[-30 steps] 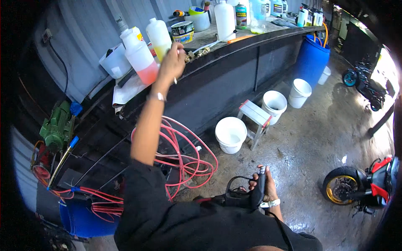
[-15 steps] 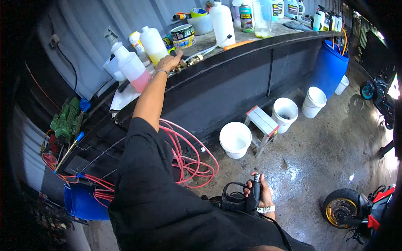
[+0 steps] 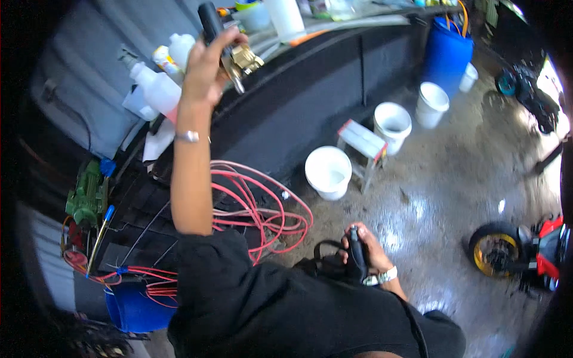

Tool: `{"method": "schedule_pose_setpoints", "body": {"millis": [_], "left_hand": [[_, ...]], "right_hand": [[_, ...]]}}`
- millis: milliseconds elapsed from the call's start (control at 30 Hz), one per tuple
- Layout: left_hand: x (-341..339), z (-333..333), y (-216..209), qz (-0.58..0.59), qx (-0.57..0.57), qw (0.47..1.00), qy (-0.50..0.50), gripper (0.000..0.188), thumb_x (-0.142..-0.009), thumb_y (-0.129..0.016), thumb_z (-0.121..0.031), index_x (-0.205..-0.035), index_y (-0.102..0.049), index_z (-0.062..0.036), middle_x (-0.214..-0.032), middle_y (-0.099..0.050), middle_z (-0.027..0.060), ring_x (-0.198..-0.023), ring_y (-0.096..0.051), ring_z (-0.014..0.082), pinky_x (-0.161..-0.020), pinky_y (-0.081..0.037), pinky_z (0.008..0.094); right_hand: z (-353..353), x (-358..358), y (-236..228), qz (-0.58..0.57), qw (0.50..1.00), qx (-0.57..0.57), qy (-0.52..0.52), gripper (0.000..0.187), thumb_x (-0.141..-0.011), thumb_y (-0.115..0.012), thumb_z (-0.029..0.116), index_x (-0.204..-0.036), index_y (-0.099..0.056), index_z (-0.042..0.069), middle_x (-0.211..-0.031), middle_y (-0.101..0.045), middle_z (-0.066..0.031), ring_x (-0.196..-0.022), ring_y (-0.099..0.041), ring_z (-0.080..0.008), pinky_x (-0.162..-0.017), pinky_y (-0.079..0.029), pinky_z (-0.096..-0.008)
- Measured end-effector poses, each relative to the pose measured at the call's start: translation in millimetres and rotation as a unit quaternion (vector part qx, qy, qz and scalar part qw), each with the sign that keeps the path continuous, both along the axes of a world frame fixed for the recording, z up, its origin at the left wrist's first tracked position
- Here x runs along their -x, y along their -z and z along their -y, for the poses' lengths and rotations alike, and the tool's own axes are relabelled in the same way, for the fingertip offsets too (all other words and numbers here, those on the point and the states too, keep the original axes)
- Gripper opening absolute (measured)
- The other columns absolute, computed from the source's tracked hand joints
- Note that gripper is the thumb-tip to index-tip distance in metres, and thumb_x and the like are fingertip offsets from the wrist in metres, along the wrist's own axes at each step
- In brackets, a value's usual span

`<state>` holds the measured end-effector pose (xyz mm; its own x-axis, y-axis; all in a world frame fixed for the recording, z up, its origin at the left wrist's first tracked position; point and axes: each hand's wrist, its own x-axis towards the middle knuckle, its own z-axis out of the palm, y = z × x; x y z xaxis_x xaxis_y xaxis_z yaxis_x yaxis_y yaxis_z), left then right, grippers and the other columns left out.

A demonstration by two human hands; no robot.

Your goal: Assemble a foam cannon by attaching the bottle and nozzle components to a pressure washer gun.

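Observation:
My left hand [image 3: 203, 68] is raised over the workbench's left part, its fingers closed round a foam cannon head. The cannon head [image 3: 243, 59] has a brass body, a black cylindrical nozzle pointing up and a short metal stem pointing down. Low in the middle, my right hand [image 3: 376, 249] grips a black spray gun [image 3: 357, 256] with a metal coupler at its upper end. A spray bottle with pink liquid [image 3: 156, 86] and a white bottle [image 3: 181, 45] stand just left of my left hand. A taller white bottle [image 3: 285, 21] is right of it.
Pink hose [image 3: 262, 215] lies coiled below the bench [image 3: 298, 89]. A white bucket [image 3: 328, 173], a step stool [image 3: 363, 140] and more buckets stand on the wet floor. A blue drum [image 3: 446, 56] is at the far right, a motorcycle wheel [image 3: 495, 249] nearer.
My left hand has lifted the foam cannon head from among the bench-top fittings, moving up and left. My right hand keeps its grip on the spray gun. The view has shifted.

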<state>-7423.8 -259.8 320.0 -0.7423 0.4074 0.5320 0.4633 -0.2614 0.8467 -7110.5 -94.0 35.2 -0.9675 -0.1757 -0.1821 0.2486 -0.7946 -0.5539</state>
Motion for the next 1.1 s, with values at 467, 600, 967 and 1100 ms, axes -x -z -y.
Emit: {"method": "schedule_pose_setpoints", "body": {"millis": [467,600,967,1100], "left_hand": [[-278,32,236,0.428,-0.026,0.843,0.325,0.031,-0.091,-0.054,-0.013,-0.117,-0.042,-0.0033,-0.098,-0.054,0.0073,-0.094,-0.053,0.0162,-0.086,-0.044,0.0311],[-303,53,231,0.239,0.102,0.926,0.272,0.04,-0.089,-0.06,-0.021,-0.119,-0.042,-0.0014,-0.093,-0.057,0.0052,-0.086,-0.055,0.012,-0.086,-0.043,0.0269],[-333,27,246,0.277,0.036,0.885,0.372,0.024,-0.087,-0.057,-0.022,-0.076,-0.05,-0.0024,-0.056,-0.05,0.0027,-0.054,-0.051,0.0099,-0.05,-0.039,0.0224],[-364,8,247,0.167,0.148,0.963,0.152,0.035,-0.087,-0.06,-0.034,-0.067,-0.052,-0.0062,-0.049,-0.047,-0.0007,-0.042,-0.046,0.0089,-0.044,-0.036,0.023]], "right_hand": [[136,-115,-9,0.055,0.984,-0.011,0.168,0.039,-0.091,-0.05,0.041,-0.11,-0.044,0.007,-0.081,-0.05,-0.0065,-0.066,-0.055,-0.0168,-0.056,-0.046,-0.0246],[162,-136,-10,0.07,0.985,0.007,0.157,0.027,-0.095,-0.045,0.034,-0.109,-0.043,0.011,-0.082,-0.053,-0.006,-0.067,-0.055,-0.0148,-0.058,-0.047,-0.0237],[159,-170,-12,0.026,0.994,0.008,0.104,0.024,-0.096,-0.045,0.033,-0.106,-0.045,0.011,-0.084,-0.052,-0.006,-0.071,-0.055,-0.0142,-0.063,-0.047,-0.0252],[135,-192,-7,0.044,0.992,-0.025,0.118,0.024,-0.096,-0.045,0.031,-0.109,-0.045,0.011,-0.085,-0.053,-0.0053,-0.073,-0.055,-0.0138,-0.063,-0.046,-0.0253]]}}
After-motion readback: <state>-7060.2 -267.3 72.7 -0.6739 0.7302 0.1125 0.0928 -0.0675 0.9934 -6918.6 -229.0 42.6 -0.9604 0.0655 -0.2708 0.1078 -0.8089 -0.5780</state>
